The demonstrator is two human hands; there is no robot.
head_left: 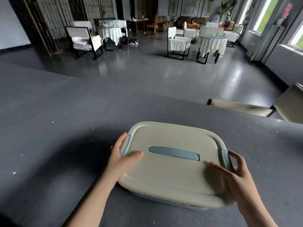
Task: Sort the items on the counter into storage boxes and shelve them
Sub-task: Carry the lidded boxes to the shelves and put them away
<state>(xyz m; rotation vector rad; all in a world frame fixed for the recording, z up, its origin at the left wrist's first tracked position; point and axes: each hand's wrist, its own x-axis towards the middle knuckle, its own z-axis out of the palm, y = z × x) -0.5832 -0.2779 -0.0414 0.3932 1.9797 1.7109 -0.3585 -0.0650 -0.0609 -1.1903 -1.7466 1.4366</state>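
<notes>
A storage box [170,171] with a cream lid and pale blue body sits on the dark grey counter [57,136], close to me. A blue carry handle [173,153] lies flat in the lid's middle. My left hand [122,158] grips the box's left end at the blue side latch [125,144], thumb lying on the lid. My right hand [232,174] holds the right end, fingers curled round the right latch [225,158] and thumb on the lid. The box's contents are hidden by the lid.
The counter's far edge runs across the middle of the view. A cream chair [265,107] stands just beyond it at the right. Farther off, a dark floor holds cloth-covered tables [211,43] and white chairs [85,40].
</notes>
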